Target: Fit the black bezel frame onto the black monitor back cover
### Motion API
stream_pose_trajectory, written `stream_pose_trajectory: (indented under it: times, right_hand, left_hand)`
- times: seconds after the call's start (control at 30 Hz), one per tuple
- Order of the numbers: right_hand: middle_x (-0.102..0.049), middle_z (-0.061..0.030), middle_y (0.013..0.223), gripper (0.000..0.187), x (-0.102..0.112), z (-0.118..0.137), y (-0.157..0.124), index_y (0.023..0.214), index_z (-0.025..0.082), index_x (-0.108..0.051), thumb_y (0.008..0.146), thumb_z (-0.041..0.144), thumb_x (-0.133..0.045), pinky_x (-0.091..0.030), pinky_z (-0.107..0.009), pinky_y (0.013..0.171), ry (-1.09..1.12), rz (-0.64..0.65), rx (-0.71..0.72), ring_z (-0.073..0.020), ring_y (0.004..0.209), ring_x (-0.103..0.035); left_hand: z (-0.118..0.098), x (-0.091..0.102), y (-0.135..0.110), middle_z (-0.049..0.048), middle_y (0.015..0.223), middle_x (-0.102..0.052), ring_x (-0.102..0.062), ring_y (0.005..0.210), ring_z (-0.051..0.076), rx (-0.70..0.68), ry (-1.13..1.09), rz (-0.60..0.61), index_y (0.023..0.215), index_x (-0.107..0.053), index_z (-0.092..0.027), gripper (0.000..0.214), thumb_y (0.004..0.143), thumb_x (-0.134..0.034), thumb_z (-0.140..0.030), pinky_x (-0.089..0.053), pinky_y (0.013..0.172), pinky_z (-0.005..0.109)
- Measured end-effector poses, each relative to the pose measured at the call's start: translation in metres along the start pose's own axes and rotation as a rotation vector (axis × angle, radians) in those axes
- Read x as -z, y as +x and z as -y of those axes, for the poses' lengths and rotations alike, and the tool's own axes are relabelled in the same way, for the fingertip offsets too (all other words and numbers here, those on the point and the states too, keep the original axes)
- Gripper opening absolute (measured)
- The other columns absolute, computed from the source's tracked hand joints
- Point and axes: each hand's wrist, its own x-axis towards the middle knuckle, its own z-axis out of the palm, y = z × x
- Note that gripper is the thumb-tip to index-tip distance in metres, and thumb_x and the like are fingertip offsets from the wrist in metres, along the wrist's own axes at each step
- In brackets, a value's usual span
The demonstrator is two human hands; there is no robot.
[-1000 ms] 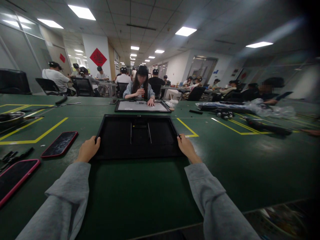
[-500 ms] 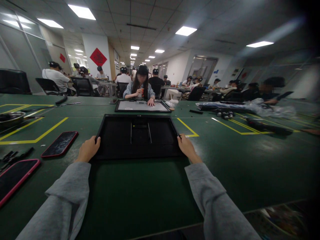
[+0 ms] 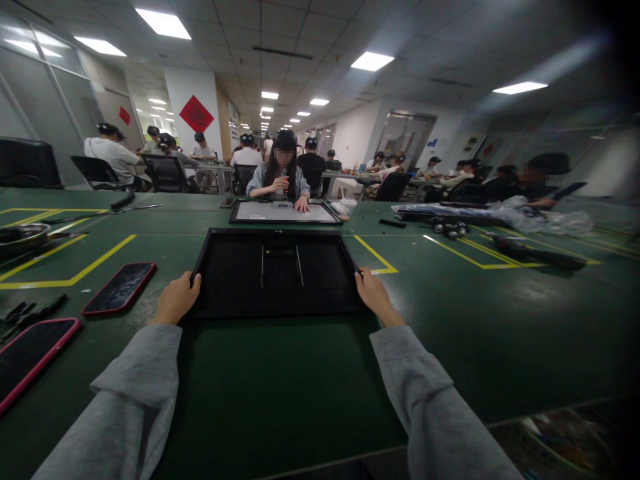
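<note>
A large black rectangular monitor back panel (image 3: 277,270) lies flat on the green table (image 3: 280,380) in front of me, with two thin bars and a small bracket at its middle. My left hand (image 3: 176,299) grips its near left corner, fingers curled over the edge. My right hand (image 3: 373,296) holds the near right corner in the same way. Both arms wear grey sleeves.
Two red-edged phones (image 3: 120,287) (image 3: 30,353) lie at my left, near small black parts (image 3: 25,312). A metal bowl (image 3: 20,235) sits far left. Opposite, a person works on a light panel (image 3: 284,212). Cables and plastic wrap (image 3: 500,220) lie at right. Yellow lines mark the table.
</note>
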Motion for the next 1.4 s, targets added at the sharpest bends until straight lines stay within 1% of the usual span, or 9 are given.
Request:
stream_pose_trajectory:
  times: [0.23, 0.37, 0.77, 0.93, 1.1, 1.4]
  right_hand:
    - [-0.067, -0.0162, 0.104, 0.035, -0.0046, -0.0036, 0.0032, 0.123, 0.014, -0.048, 0.099, 0.033, -0.032, -0.042, -0.030, 0.080, 0.016, -0.025, 0.013, -0.0250, 0.100, -0.063]
    - [-0.067, -0.0166, 0.105, 0.035, -0.0068, -0.0051, 0.0050, 0.125, 0.013, -0.048, 0.099, 0.033, -0.033, -0.042, -0.031, 0.081, 0.013, -0.024, 0.000, -0.0253, 0.101, -0.063]
    - [-0.068, -0.0153, 0.103, 0.035, -0.0071, -0.0059, 0.0054, 0.123, 0.015, -0.049, 0.099, 0.033, -0.031, -0.042, -0.030, 0.078, 0.004, -0.021, 0.013, -0.0248, 0.096, -0.064]
    - [-0.068, -0.0151, 0.102, 0.035, -0.0063, -0.0054, 0.0048, 0.123, 0.014, -0.049, 0.099, 0.034, -0.031, -0.042, -0.030, 0.078, -0.003, -0.019, 0.010, -0.0247, 0.095, -0.064]
    - [-0.068, -0.0157, 0.104, 0.036, -0.0060, -0.0050, 0.0046, 0.124, 0.014, -0.048, 0.099, 0.034, -0.031, -0.042, -0.031, 0.079, 0.007, -0.016, 0.006, -0.0252, 0.098, -0.064]
    - [-0.067, -0.0163, 0.105, 0.035, -0.0045, -0.0028, 0.0033, 0.124, 0.013, -0.048, 0.099, 0.032, -0.032, -0.043, -0.031, 0.079, 0.006, -0.017, 0.008, -0.0253, 0.098, -0.064]
  left_hand:
    - [-0.0001, 0.0003, -0.0005, 0.0191, 0.106, -0.068, -0.064, 0.097, 0.033, -0.010, 0.007, 0.001, 0.123, -0.055, -0.015, 0.062, 0.092, -0.019, -0.054, -0.047, 0.078, 0.041]
    - [-0.0003, -0.0006, -0.0007, 0.0188, 0.106, -0.068, -0.064, 0.097, 0.032, -0.009, 0.015, -0.018, 0.122, -0.056, -0.016, 0.062, 0.092, -0.018, -0.054, -0.047, 0.079, 0.041]
    - [-0.0004, 0.0011, -0.0001, 0.0197, 0.105, -0.068, -0.064, 0.096, 0.034, 0.000, 0.009, 0.022, 0.121, -0.055, -0.016, 0.063, 0.091, -0.018, -0.055, -0.047, 0.078, 0.042]
    - [0.0000, -0.0003, 0.0004, 0.0192, 0.103, -0.068, -0.065, 0.095, 0.034, 0.000, 0.009, 0.007, 0.119, -0.057, -0.015, 0.061, 0.091, -0.018, -0.054, -0.047, 0.077, 0.041]
    - [0.0001, -0.0007, 0.0001, 0.0189, 0.103, -0.068, -0.065, 0.094, 0.033, -0.003, 0.008, 0.009, 0.116, -0.057, -0.016, 0.060, 0.091, -0.018, -0.055, -0.047, 0.076, 0.040]
    - [-0.0016, 0.0005, -0.0017, 0.0189, 0.103, -0.068, -0.065, 0.095, 0.032, -0.008, 0.022, -0.011, 0.117, -0.057, -0.016, 0.059, 0.092, -0.019, -0.053, -0.047, 0.079, 0.040]
